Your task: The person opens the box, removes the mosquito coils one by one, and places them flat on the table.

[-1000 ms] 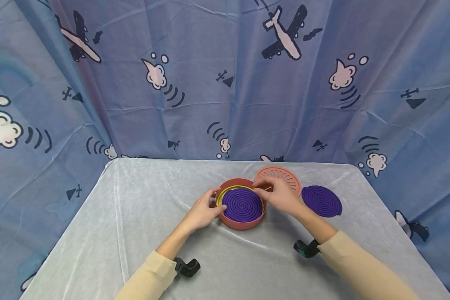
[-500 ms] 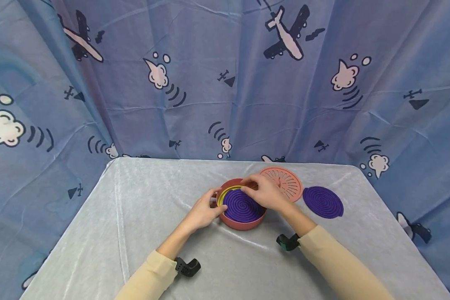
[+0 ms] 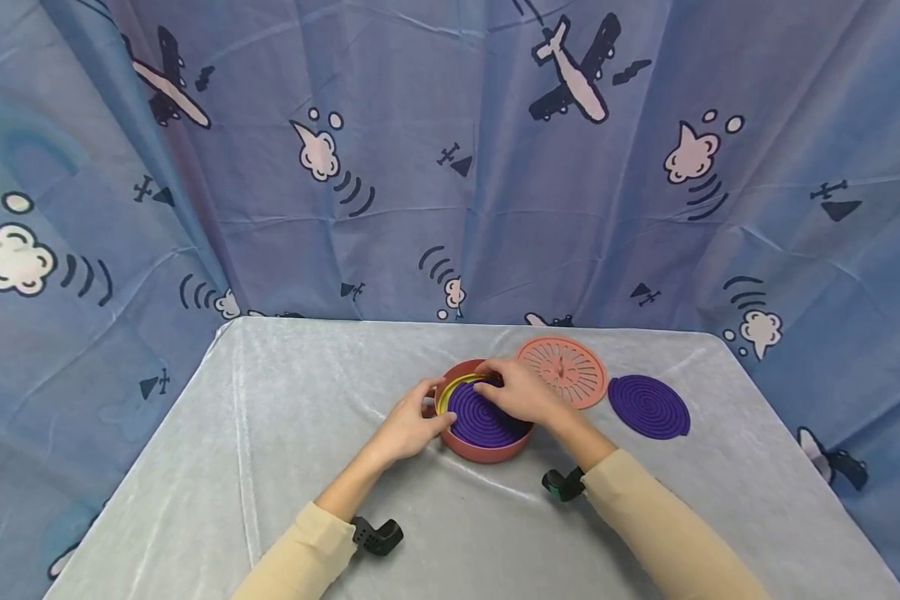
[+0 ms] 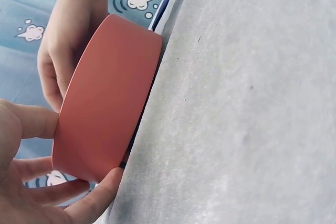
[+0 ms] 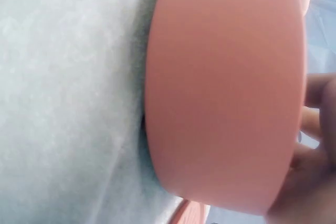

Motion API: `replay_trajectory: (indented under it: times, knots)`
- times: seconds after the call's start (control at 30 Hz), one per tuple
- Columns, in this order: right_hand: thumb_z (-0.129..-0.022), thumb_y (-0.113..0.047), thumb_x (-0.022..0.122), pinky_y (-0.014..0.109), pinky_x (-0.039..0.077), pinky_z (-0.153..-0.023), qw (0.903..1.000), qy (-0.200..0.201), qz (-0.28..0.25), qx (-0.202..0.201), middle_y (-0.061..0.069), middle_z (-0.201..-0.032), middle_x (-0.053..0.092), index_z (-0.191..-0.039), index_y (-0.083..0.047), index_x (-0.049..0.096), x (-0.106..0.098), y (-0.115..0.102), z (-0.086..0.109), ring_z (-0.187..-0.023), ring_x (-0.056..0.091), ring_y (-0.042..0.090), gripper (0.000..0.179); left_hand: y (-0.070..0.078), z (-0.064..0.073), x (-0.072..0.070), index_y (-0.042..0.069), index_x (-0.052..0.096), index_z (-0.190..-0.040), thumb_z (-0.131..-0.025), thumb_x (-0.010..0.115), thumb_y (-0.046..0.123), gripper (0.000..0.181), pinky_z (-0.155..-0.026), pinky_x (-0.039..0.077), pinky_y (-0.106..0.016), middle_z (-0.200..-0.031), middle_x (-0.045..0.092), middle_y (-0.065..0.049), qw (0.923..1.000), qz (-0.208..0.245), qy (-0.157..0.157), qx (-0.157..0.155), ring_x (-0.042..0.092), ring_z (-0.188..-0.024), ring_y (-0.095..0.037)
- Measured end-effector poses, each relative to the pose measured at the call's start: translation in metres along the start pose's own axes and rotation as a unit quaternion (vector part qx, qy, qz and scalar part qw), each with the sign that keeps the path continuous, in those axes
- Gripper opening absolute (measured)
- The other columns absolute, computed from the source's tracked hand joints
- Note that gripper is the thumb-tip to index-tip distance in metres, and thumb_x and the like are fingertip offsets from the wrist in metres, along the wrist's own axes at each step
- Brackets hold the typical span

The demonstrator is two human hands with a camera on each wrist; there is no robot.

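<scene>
A round red holder (image 3: 482,454) stands on the table with a purple spiral mosquito coil (image 3: 483,421) and a yellow coil (image 3: 444,393) inside. My left hand (image 3: 407,423) grips the holder's left side, thumb over the near rim and fingers round the outside. In the left wrist view the red wall (image 4: 107,98) sits between that hand's thumb and fingers. My right hand (image 3: 521,392) reaches over the right rim, its bent fingers and thumb down at the coils' far side. The holder's wall hides those fingertips in the right wrist view, so I cannot tell whether they pinch a coil.
A slotted orange-pink lid (image 3: 588,377) lies behind my right hand, close to the holder. Right of it is another purple mosquito coil (image 3: 648,407), flat on the grey-white tablecloth (image 3: 330,367). A blue curtain (image 3: 390,225) printed with airplanes hangs behind the table.
My right hand has moved left from the holder's right rim, and its fingers now reach down to the coils. More of the lid shows. My left hand keeps its grip on the holder.
</scene>
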State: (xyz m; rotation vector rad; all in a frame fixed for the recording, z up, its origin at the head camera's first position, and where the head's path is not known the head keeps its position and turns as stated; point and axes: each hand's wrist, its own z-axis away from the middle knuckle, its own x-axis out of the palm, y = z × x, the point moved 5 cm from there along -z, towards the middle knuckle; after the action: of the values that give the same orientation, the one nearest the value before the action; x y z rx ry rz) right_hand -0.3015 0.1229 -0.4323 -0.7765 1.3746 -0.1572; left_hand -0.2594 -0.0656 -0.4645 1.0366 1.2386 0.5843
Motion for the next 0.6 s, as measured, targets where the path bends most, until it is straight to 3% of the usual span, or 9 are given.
replay_trajectory:
  times: [0.6]
  knots:
    - [-0.096, -0.018, 0.07, 0.052, 0.046, -0.104, 0.9998, 0.013, -0.009, -0.008, 0.01, -0.122, 0.069, -0.122, -0.006, 0.071, -0.0011, 0.0038, 0.0016, -0.12, 0.061, 0.03, 0.028, 0.0016, 0.0008, 0.0004, 0.009, 0.047, -0.149, -0.096, 0.07, 0.025, 0.06, -0.095, 0.052, -0.049, -0.142, 0.054, -0.017, 1.0, 0.007, 0.002, -0.006, 0.061, -0.121, -0.033]
